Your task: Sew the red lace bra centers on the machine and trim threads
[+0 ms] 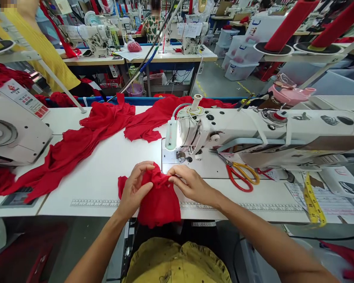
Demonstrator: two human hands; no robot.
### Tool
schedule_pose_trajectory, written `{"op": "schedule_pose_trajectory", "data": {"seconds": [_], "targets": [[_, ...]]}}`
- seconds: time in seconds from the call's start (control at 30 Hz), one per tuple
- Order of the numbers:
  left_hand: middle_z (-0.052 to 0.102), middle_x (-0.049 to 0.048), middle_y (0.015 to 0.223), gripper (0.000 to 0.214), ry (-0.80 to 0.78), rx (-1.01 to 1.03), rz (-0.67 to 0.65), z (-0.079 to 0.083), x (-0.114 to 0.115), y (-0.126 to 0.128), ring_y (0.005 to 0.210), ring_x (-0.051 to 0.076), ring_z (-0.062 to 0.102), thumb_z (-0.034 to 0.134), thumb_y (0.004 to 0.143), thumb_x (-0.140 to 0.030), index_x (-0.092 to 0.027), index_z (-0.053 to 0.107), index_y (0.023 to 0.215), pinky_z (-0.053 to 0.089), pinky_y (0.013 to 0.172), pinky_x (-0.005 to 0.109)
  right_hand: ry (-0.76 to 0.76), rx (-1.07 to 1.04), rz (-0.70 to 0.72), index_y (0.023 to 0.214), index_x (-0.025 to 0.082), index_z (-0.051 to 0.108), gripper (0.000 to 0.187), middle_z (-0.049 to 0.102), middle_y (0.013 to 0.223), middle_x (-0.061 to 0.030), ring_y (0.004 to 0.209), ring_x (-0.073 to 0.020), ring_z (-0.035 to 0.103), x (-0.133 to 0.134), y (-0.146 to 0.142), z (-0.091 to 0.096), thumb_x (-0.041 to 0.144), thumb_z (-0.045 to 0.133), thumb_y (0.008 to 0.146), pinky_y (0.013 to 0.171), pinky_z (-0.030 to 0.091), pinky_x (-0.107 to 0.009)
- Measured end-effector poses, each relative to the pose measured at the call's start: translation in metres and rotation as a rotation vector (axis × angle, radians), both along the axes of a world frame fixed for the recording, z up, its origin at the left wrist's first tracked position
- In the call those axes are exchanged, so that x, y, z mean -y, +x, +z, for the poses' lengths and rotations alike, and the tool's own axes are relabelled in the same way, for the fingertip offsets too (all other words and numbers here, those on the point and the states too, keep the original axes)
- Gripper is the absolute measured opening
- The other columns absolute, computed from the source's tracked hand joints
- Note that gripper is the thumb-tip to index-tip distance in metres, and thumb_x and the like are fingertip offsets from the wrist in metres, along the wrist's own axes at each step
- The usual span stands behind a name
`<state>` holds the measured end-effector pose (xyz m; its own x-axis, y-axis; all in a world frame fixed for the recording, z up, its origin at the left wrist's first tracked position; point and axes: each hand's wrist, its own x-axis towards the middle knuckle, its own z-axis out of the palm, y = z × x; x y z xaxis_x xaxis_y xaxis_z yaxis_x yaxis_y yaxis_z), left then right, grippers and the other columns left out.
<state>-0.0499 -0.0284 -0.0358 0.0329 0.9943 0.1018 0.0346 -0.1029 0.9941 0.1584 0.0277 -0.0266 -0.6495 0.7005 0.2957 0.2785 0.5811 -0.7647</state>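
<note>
A piece of red fabric [159,204], gathered at its upper edge, hangs over the front edge of the white table. My left hand [137,186] holds it on the left, thumb and fingers curled round the cloth. On the other side my right hand [188,181] pinches the upper right edge between thumb and fingertips. Both hands are just in front of the sewing machine's needle area [181,155], with the cloth apart from the needle. The machine's lamp [171,135] shines over the needle plate [168,157].
Scissors [238,173] with red and yellow handles lie right of the needle. A yellow tape measure [312,200] hangs over the front edge at right. Long red fabric [76,145] stretches across the table's left side. Red thread cones [289,27] stand above the machine. Another person's yellow garment [44,51] shows at upper left.
</note>
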Motion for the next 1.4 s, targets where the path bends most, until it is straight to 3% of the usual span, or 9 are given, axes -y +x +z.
{"op": "schedule_pose_trajectory", "data": {"seconds": [0.07,0.17,0.3,0.5,0.67,0.8,1.0,1.27,1.4], "targets": [[0.058,0.0077,0.131,0.034,0.019,-0.125,-0.034,0.004,0.005,0.002,0.128,0.025,0.052,0.063,0.089,-0.029,-0.025,0.061,0.123,0.04,0.11,0.038,-0.134,0.02,0.019,0.092,0.02,0.059,0.017,0.064,0.085,-0.0016,0.078,-0.0153,0.056,-0.001,0.006,0.005,0.025,0.047,0.102,0.075,0.044,-0.03],[0.066,0.0047,0.107,0.015,-0.008,-0.213,-0.073,0.004,0.006,0.009,0.106,0.022,0.059,0.066,0.091,-0.033,-0.023,0.068,0.101,0.045,0.096,0.033,-0.331,0.002,0.026,0.095,0.019,0.062,0.017,0.064,0.087,-0.0013,0.079,-0.0146,0.057,-0.001,0.012,0.01,0.03,0.051,0.101,0.072,0.045,-0.028],[0.064,0.0022,0.088,0.022,-0.218,0.019,-0.161,-0.001,0.001,0.014,0.084,0.017,0.058,0.063,0.094,-0.041,-0.02,0.068,0.092,0.045,0.076,0.027,-0.506,-0.09,0.051,0.1,0.019,0.066,0.017,0.066,0.095,-0.0032,0.087,-0.0161,0.06,-0.001,0.016,0.009,0.035,0.061,0.095,0.079,0.05,-0.03],[0.067,0.0053,0.104,0.027,-0.361,0.167,-0.22,0.002,-0.003,0.011,0.09,0.018,0.059,0.069,0.09,-0.044,-0.02,0.07,0.104,0.046,0.078,0.026,-0.657,-0.19,0.017,0.087,0.018,0.064,0.026,0.062,0.085,-0.0016,0.079,-0.015,0.059,0.001,0.02,0.0,0.043,0.066,0.092,0.075,0.051,-0.03],[0.065,0.0026,0.092,0.027,-0.41,0.208,-0.195,-0.001,-0.003,0.013,0.083,0.014,0.057,0.07,0.089,-0.045,-0.018,0.071,0.093,0.044,0.075,0.023,-0.885,-0.247,0.106,0.088,0.017,0.06,0.032,0.058,0.082,0.0009,0.077,-0.013,0.057,0.003,0.019,-0.003,0.047,0.069,0.089,0.076,0.05,-0.03],[0.062,0.0015,0.086,0.03,-0.407,0.165,-0.19,-0.005,-0.002,0.013,0.079,0.014,0.054,0.068,0.09,-0.048,-0.018,0.069,0.089,0.043,0.071,0.023,-0.888,-0.261,0.086,0.086,0.017,0.061,0.032,0.058,0.084,0.0005,0.079,-0.013,0.057,0.006,0.016,-0.006,0.046,0.073,0.086,0.077,0.05,-0.03],[0.063,0.0032,0.094,0.028,-0.39,0.148,-0.236,-0.007,0.0,0.009,0.085,0.016,0.055,0.069,0.09,-0.046,-0.019,0.07,0.098,0.044,0.074,0.025,-0.893,-0.278,0.022,0.08,0.017,0.059,0.036,0.051,0.074,0.0037,0.068,-0.0098,0.046,0.009,0.015,-0.009,0.05,0.074,0.084,0.064,0.041,-0.024],[0.06,-0.0002,0.091,0.024,-0.348,0.108,-0.245,-0.01,0.001,0.005,0.082,0.013,0.052,0.067,0.092,-0.045,-0.021,0.068,0.096,0.041,0.074,0.023,-0.906,-0.264,0.022,0.08,0.016,0.059,0.039,0.051,0.075,0.0033,0.069,-0.01,0.047,0.012,0.014,-0.007,0.052,0.076,0.082,0.065,0.042,-0.025],[0.063,-0.0002,0.093,0.022,-0.274,-0.038,-0.255,-0.008,-0.002,0.009,0.085,0.014,0.055,0.073,0.087,-0.039,-0.022,0.069,0.1,0.041,0.078,0.025,-0.898,-0.245,0.026,0.081,0.016,0.061,0.039,0.054,0.075,0.0029,0.069,-0.0096,0.049,0.013,0.012,-0.007,0.052,0.076,0.082,0.063,0.042,-0.024]]}}
